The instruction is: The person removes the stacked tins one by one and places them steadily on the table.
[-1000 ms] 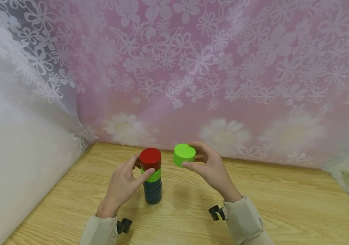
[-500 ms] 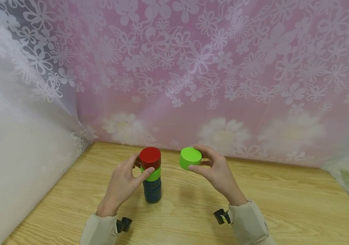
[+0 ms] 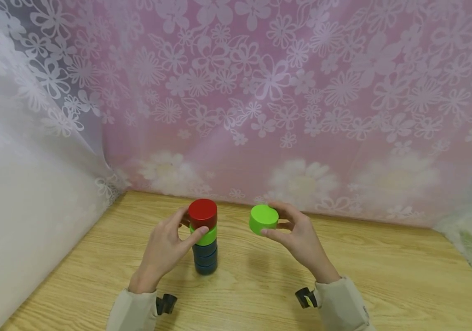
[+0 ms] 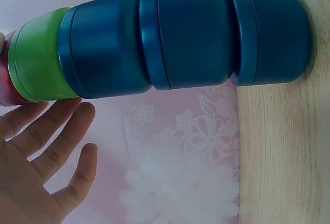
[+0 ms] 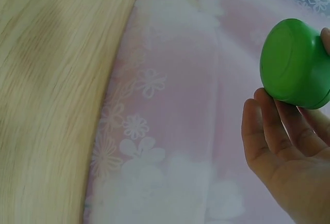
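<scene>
- Rightward and a little lower is where the right hand (image 3: 298, 234) has carried its loose green cup (image 3: 263, 219) over the last second, further from the stack (image 3: 204, 236).
- That cup is pinched between thumb and fingertips (image 5: 268, 126), held in the air above the wooden table (image 3: 385, 271); the right wrist view shows its closed base (image 5: 295, 63), so what is inside cannot be told.
- Left hand (image 3: 165, 250) has not shifted: thumb and fingers curl round the upper part of the stack, at the red cup (image 3: 203, 213) on top and the green cup (image 3: 207, 236) under it.
- Below these, the left wrist view shows three dark blue cups (image 4: 191, 38) nested, the lowest standing on the table.
- Behind the table hangs a pink flowered curtain (image 3: 261, 92).
</scene>
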Motion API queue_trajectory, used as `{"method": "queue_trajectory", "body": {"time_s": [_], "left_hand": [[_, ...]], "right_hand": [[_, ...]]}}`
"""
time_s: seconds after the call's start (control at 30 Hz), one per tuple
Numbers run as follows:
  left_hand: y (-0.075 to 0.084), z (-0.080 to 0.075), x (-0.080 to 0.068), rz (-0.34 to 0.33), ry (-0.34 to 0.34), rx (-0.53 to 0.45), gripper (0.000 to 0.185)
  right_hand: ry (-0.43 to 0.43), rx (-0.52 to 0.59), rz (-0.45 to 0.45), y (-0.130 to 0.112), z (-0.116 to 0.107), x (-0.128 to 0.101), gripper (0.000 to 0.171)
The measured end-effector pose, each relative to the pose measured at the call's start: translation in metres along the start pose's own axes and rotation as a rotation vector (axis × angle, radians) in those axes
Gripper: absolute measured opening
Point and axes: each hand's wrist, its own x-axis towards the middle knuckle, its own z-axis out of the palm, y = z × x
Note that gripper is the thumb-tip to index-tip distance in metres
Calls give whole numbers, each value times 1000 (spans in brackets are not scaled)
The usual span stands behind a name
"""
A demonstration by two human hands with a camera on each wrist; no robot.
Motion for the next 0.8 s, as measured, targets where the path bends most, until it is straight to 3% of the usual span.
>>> {"method": "queue_trajectory", "body": {"time_s": [0.8], "left_hand": [[0, 0, 0, 5, 3, 8, 45]], "right_hand": [[14, -69, 54, 13, -9, -9, 58]]}}
